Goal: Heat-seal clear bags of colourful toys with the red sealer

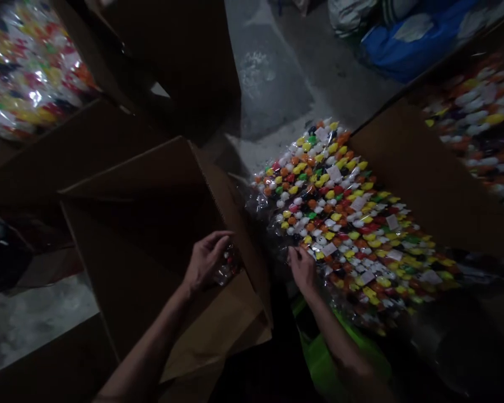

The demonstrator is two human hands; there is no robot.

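A: Centre of the frame, lower half: what does the left hand (205, 258) hold?

B: A small clear packet (227, 267) of coloured pieces, pinched between curled fingers and thumb. Hand and packet sit inside the open cardboard box (151, 224), close to its right wall.

A: And the right hand (303, 270)?

B: Just right of centre, at the near-left edge of the spread of packets (353, 224). Its fingertips touch the plastic there; whether they have closed on a packet cannot be told, as the light is dim and the fingers are partly hidden.

A: Describe the spread.

B: Clear bags of small yellow, orange, red, white and green pieces, with white paper labels among them, running diagonally from centre to lower right over the grey floor (277, 73).

A: Outward from there?

B: A brown cardboard flap (424, 179) borders the spread on the right; behind it, at the right edge, lies a further blurred mass of similar pieces (483, 112). Upper left of the frame: another bag of coloured pieces (25, 67). Top right: a blue bag (403, 50). Bottom centre, beneath the right forearm: something bright green (323, 358).
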